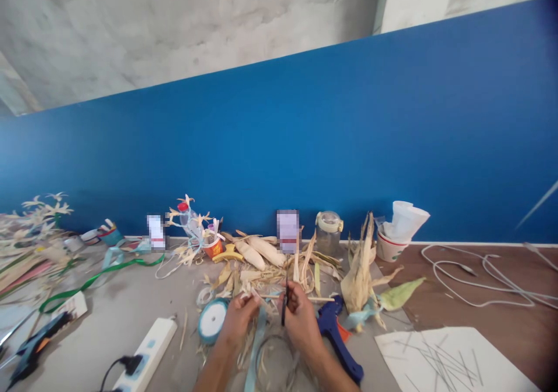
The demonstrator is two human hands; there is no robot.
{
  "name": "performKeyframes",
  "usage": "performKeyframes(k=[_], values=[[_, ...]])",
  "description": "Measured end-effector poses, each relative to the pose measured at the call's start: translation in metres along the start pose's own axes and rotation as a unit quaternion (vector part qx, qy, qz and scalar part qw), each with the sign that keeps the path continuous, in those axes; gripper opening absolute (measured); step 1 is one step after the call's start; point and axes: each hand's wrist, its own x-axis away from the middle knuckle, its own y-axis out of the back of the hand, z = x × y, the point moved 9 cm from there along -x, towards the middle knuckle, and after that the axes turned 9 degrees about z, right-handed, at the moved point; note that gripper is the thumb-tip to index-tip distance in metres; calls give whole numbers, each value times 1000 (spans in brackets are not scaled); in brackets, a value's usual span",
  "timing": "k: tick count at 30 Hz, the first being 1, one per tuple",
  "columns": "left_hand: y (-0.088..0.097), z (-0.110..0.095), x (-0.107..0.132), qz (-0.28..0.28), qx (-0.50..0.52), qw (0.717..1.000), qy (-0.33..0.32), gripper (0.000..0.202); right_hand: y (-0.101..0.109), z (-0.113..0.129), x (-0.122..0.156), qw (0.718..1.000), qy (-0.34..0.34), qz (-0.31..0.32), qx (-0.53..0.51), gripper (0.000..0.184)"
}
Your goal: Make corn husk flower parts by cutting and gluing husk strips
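My left hand (pixel 239 316) is closed in a pinch on a pale strip of dried corn husk (pixel 257 294). My right hand (pixel 300 316) grips dark scissors (pixel 285 299), their blades pointing away from me. Both hands are close together above the table, over scattered husk scraps. Beside my left wrist is a roll of light blue ribbon (pixel 213 320), and a length of blue ribbon (pixel 257 345) runs between my forearms. Close to my right forearm lies a blue hot glue gun (pixel 340 339). Dried corn husks (pixel 265 251) are heaped beyond my hands.
A white power strip (pixel 150 351) with a plug lies at front left. Thin wires rest on a white sheet (pixel 427 351) at front right. Along the blue partition (pixel 279 148) stand a clear jar (pixel 328 232), a paper cup (pixel 391 245) and husk flowers (pixel 47 206). White cables (pixel 483 284) curl at right.
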Motion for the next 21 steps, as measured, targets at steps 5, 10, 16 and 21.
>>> performKeyframes(k=[5, 10, 16, 21], values=[[-8, -9, 2, 22, 75, 997, -14, 34, -16, 7, 5, 995, -27, 91, 21, 34], [0, -8, 1, 6, 82, 996, -21, 33, -27, 16, 14, 977, -33, 165, 132, 36], [2, -9, 0, 6, 61, 998, -22, 31, -22, 12, 8, 987, -37, 133, 80, 33], [-3, -5, -1, 22, 9, 1000, -11, 33, -9, 3, -1, 995, -41, 49, -77, 41]])
